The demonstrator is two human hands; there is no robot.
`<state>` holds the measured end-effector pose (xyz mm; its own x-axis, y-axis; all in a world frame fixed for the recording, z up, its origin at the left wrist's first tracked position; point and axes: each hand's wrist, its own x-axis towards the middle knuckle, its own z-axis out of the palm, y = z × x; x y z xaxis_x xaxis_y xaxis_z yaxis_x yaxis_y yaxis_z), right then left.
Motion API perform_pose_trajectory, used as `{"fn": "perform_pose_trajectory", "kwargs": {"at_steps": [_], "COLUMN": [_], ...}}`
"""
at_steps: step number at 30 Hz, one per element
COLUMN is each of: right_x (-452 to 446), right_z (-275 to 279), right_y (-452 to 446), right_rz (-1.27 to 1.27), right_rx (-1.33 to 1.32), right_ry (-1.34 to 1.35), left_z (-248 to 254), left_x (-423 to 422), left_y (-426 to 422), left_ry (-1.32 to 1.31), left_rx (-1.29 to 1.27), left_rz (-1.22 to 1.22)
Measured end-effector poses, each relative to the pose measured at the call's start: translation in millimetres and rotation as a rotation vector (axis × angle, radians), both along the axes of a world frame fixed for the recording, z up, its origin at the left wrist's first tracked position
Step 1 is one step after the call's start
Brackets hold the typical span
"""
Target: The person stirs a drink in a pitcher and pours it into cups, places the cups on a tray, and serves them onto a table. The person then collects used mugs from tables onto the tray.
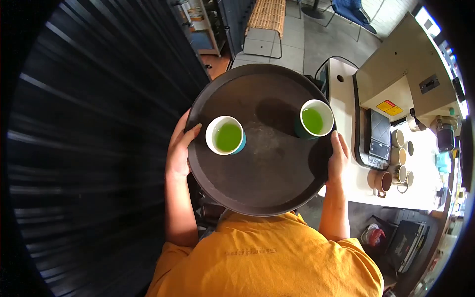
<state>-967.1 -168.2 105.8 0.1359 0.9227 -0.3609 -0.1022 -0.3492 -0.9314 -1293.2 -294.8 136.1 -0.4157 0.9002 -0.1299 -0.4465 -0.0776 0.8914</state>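
Note:
A round dark brown serving tray [262,183] is held out level in front of my body. My left hand [179,148] grips its left rim, the thumb over the edge and the fingers mostly hidden beneath. On the opposite rim, my right hand [338,159] holds on in the same way. Two cups with bright green liquid stand upright on the tray. The left cup [240,144], white inside and teal outside, is close to my left thumb. Near the right rim stands the other cup [302,130], just beyond my right thumb.
To the left runs a dark corrugated wall [99,148]. At right, a white counter [356,183] carries a black scale [380,133], several mugs [383,182] and a large cream machine [386,64]. Ahead are a wicker bench [267,19] and a blue chair [352,11].

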Motion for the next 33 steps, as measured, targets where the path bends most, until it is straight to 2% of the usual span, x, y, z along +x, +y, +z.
{"fn": "perform_pose_trajectory", "kwargs": {"at_steps": [4,8,17,20,24,26,27,33], "right_x": [-19.5,-31.1,-48.3,-48.4,-64.7,-69.5,-71.1,-102.6], "right_z": [7.4,18.9,40.4,33.3,39.0,29.8,21.0,26.3], "right_y": [30.6,56.6,96.9,107.6,130.5,142.5,149.4,200.6], "right_rz": [-0.172,-0.289,-0.544,-0.552,-0.715,-0.770,-0.785,-0.942], "right_rx": [0.021,0.005,0.157,0.217,0.207,0.201,0.215,0.185], "right_ry": [0.083,-0.088,0.067,0.095,0.155,0.065,0.086,0.114], "left_z": [-7.4,-3.9,12.7,13.0,10.9,6.6,0.6,3.1], "left_x": [-23.3,-35.9,-35.7,-34.1,-25.2,-24.1,-26.0,-27.9], "left_y": [84.5,164.0,312.4,360.5,422.8,456.8,476.0,565.4], "left_ry": [0.075,0.017,0.060,0.051,0.074,-0.009,0.084,0.088], "left_rx": [0.024,0.004,-0.078,-0.066,-0.083,-0.098,-0.084,-0.030], "left_rz": [-0.095,-0.242,-0.505,-0.619,-0.749,-0.857,-0.867,-0.982]}}
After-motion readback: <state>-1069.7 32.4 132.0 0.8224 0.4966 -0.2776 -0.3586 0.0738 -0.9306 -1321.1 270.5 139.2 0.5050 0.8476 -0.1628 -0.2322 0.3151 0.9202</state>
